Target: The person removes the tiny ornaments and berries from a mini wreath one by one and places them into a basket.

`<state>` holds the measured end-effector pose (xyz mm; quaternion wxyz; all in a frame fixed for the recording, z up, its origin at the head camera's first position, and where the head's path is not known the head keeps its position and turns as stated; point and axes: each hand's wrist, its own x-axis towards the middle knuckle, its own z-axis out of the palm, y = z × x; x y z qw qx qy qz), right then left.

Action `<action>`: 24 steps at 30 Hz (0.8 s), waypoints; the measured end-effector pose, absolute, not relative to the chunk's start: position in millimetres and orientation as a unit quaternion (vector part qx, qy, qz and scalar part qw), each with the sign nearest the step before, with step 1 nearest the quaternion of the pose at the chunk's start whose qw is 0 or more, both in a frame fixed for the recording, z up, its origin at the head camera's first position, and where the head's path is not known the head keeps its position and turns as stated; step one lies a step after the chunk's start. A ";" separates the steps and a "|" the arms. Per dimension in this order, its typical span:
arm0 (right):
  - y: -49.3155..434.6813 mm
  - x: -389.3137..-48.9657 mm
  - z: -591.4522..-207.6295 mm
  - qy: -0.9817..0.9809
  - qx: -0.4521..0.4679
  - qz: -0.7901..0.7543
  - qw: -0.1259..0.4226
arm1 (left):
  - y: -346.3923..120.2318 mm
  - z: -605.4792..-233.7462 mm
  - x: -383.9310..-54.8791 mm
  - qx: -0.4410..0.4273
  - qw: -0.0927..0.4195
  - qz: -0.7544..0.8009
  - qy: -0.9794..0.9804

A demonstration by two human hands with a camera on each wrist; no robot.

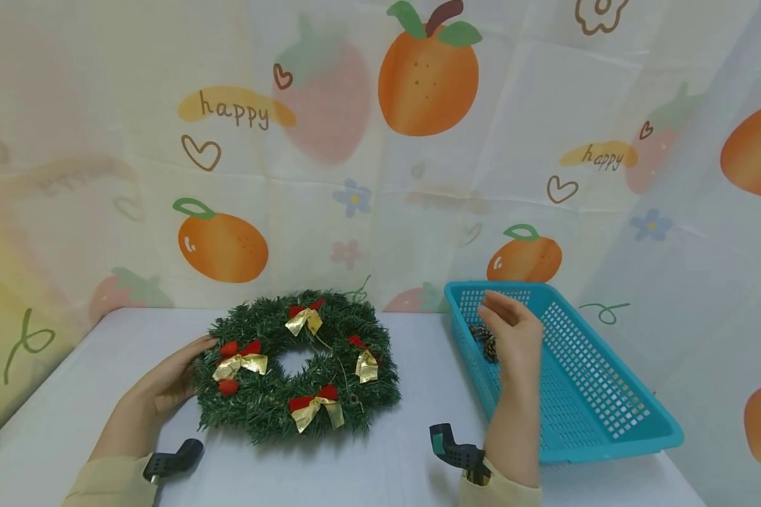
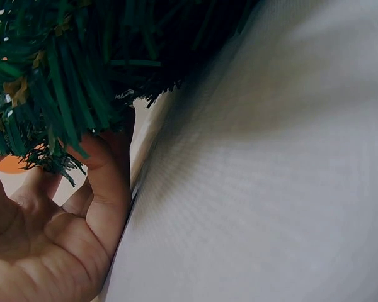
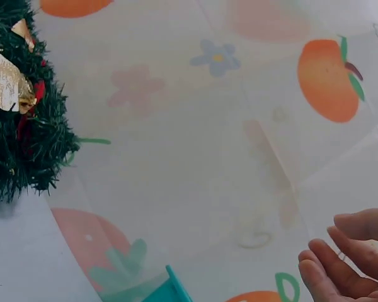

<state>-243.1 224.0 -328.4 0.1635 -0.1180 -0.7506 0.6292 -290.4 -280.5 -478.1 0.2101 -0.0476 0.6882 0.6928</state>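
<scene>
A green wreath (image 1: 368, 320) with red-and-gold bows lies on the white table, and two red balls (image 1: 228, 387) flank its left bow. My left hand (image 1: 171, 373) holds the wreath's left edge; in the left wrist view its fingers (image 2: 107, 189) reach into the greenery, their tips hidden. Over the left part of a turquoise basket (image 1: 609, 352) is my right hand (image 1: 514, 341), its fingers bent. The right wrist view shows a gap between the thumb and fingers (image 3: 324, 277), with only a faint thin line there. Brown pine cones (image 1: 487, 345) lie in the basket, partly behind this hand.
A pale curtain (image 1: 418, 211) printed with oranges and strawberries hangs behind the table. Bare white tabletop (image 1: 418, 394) shows between the wreath and the basket. Each wrist wears a black camera mount, such as the right one (image 1: 459, 454).
</scene>
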 end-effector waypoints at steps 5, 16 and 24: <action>219.7 -243.0 -325.9 -0.741 -0.100 0.646 0.155 | -281.5 -477.5 -290.6 -0.045 0.211 0.690 0.691; 197.5 -249.4 -326.0 -0.734 -0.033 0.663 0.145 | -280.9 -476.7 -291.1 -0.049 0.210 0.685 0.696; 165.2 -253.7 -331.1 -0.739 0.026 0.661 0.129 | -280.2 -477.7 -290.8 -0.052 0.208 0.696 0.686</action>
